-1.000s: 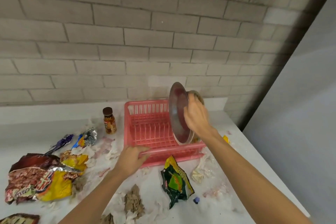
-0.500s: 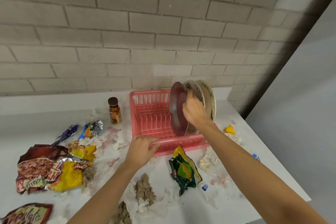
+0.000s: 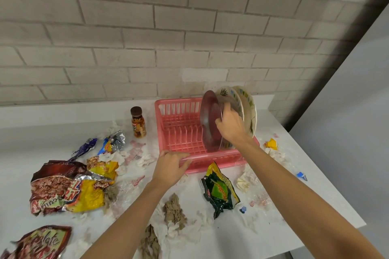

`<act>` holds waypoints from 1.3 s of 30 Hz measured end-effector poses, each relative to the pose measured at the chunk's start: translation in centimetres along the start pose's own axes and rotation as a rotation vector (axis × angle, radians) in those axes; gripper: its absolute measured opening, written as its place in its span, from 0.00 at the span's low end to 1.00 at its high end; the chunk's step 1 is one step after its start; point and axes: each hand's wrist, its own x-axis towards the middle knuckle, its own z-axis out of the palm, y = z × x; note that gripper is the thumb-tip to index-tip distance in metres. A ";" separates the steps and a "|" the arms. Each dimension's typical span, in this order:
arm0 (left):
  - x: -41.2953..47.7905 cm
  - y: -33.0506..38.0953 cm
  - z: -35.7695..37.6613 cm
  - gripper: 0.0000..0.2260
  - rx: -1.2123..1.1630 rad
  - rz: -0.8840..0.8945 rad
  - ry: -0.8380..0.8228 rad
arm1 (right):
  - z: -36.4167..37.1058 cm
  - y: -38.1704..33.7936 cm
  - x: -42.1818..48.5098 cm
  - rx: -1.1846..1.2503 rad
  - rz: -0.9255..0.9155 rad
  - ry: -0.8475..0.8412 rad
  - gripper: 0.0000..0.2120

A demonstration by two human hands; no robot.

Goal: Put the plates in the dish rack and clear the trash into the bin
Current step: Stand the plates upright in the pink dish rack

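A pink dish rack (image 3: 179, 109) stands on the white counter against the brick wall. Three plates stand upright at its right end: a dark red plate (image 3: 210, 120), then a cream patterned plate (image 3: 228, 95), then another cream plate (image 3: 249, 109) leaning outward. My right hand (image 3: 230, 125) grips the red plate's rim, fingers curled round its edge. My left hand (image 3: 171, 166) rests on the rack's front rim, fingers laid over it. Trash covers the counter: a green snack bag (image 3: 220, 190), red and yellow wrappers (image 3: 69, 190), crumpled tissues (image 3: 173, 209). No bin is in view.
A small brown sauce bottle (image 3: 137, 122) stands left of the rack. Foil wrappers (image 3: 114, 143) lie behind the big bags, another bag (image 3: 40, 242) at the near left. A yellow scrap (image 3: 271, 144) lies right of the rack. The counter's right edge (image 3: 328, 178) drops off.
My right hand brought the red plate down into the rack slots beside the two cream plates. My left hand stayed on the rack's front rim. The camera tilted down.
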 end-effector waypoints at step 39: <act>-4.6 -0.4 -7.4 0.11 -0.301 -0.082 0.091 | -1.1 -7.4 -8.6 -0.014 -0.252 -0.222 0.03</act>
